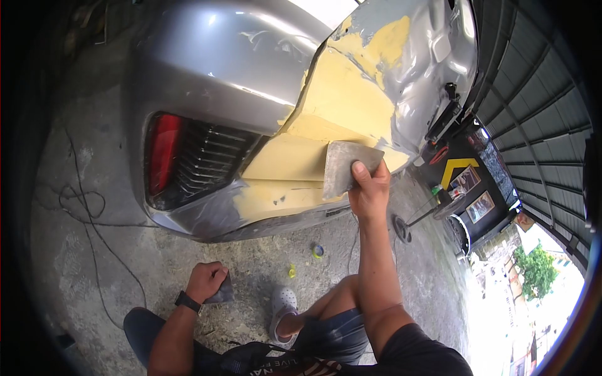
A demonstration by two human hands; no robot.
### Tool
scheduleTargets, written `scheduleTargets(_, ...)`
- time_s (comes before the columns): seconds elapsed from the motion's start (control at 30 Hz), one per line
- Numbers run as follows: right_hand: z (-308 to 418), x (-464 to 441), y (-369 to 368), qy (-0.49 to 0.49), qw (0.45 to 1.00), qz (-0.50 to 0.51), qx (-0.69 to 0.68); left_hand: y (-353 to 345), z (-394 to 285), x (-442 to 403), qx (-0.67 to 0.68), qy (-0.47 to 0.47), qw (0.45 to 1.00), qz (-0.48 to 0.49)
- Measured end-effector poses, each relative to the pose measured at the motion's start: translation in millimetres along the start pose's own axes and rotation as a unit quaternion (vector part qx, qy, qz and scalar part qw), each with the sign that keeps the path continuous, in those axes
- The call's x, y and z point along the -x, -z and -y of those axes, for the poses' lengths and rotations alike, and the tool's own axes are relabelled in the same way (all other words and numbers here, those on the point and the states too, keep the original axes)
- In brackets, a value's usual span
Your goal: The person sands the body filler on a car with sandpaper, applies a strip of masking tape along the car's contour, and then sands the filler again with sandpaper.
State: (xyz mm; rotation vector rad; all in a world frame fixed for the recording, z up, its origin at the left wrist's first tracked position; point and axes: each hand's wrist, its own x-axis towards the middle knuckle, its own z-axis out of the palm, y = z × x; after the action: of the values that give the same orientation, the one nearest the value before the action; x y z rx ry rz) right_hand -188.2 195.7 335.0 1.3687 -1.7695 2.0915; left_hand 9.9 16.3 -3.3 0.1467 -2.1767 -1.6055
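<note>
My right hand grips a flat grey rectangular sheet, thumb on its near face. The sheet lies against or just over the yellow filler on the silver car body; the exact contact is hard to tell. Low on the left, my left hand, with a dark watch at the wrist, is closed on a dark grey piece above the floor. Left of the filler sits a black grille with a red light. Small dark spots mark the lower filler.
A black cable loops over the dusty concrete floor at left. A roll of tape and a small yellow item lie near my shoe. A fan stands at right, by a dark wall with pictures.
</note>
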Motion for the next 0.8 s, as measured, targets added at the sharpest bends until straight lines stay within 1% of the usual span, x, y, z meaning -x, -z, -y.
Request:
scheduleTargets(0.03, -3.3, -0.1, 3.5, 0.000, 1.000, -0.001, 0.000, -0.1, -0.2, -0.2, -0.001, 0.005, 1.000, 0.003)
scheduleTargets(0.1, -12.6, 0.5, 14.7, 0.095, 0.990, -0.028, 0.102, -0.4, -0.7, -0.4, -0.002, 0.010, 1.000, 0.007)
scheduleTargets(0.13, -12.2, 1.4, 20.0, 0.096, 0.990, -0.029, 0.102, -0.2, -1.3, -0.7, -0.005, 0.013, 1.000, 0.009)
scheduleTargets(0.2, -6.3, 3.9, 28.0, 0.111, 0.980, 0.004, 0.163, -1.4, -1.4, -1.6, -0.008, 0.015, 1.000, 0.011)
scheduleTargets(0.23, -1.8, 8.0, 29.3, 0.112, 0.980, 0.003, 0.163, -2.7, -0.3, -1.7, 0.000, 0.015, 1.000, 0.008)
scheduleTargets(0.3, 6.7, 12.5, 26.8, 0.047, 0.976, 0.047, 0.207, -2.3, 0.0, -1.5, 0.007, 0.014, 1.000, 0.003)
scheduleTargets(0.33, 4.1, 10.4, 27.1, 0.048, 0.976, 0.049, 0.206, -2.6, -0.6, -1.3, 0.020, 0.008, 1.000, -0.005)
scheduleTargets(0.4, -3.3, 7.4, 30.4, 0.075, 0.980, -0.029, 0.182, -2.5, 0.2, -0.8, 0.034, 0.002, 0.999, -0.012)
scheduleTargets(0.43, -4.9, 4.8, 31.3, 0.075, 0.980, -0.029, 0.182, -1.6, 1.7, -0.7, 0.027, 0.004, 1.000, -0.008)
scheduleTargets(0.5, -4.7, -3.9, 28.5, 0.115, 0.972, -0.060, 0.196, -1.5, 1.4, -0.4, 0.020, 0.006, 1.000, -0.004)
scheduleTargets(0.53, -2.5, -4.9, 24.9, 0.115, 0.972, -0.060, 0.196, -1.5, 0.5, 0.1, 0.016, 0.009, 1.000, -0.002)
scheduleTargets(0.6, 3.1, -5.5, 16.7, 0.074, 0.987, -0.021, 0.138, -0.6, 0.6, 0.2, 0.010, 0.011, 1.000, -0.001)
scheduleTargets(0.63, 0.5, -7.2, 18.3, 0.074, 0.987, -0.022, 0.138, -0.2, 1.9, 0.2, 0.003, 0.014, 1.000, 0.003)
scheduleTargets(0.7, -7.3, -10.5, 24.2, 0.122, 0.978, -0.026, 0.167, 0.6, 2.6, 0.4, -0.003, 0.016, 1.000, 0.007)
scheduleTargets(0.73, -6.8, -9.6, 27.8, 0.122, 0.978, -0.026, 0.167, 1.2, 1.9, 0.5, -0.001, 0.016, 1.000, 0.006)
scheduleTargets(0.8, -1.0, -7.0, 31.1, 0.112, 0.969, 0.004, 0.220, 1.6, 1.1, 0.6, 0.002, 0.015, 1.000, 0.005)
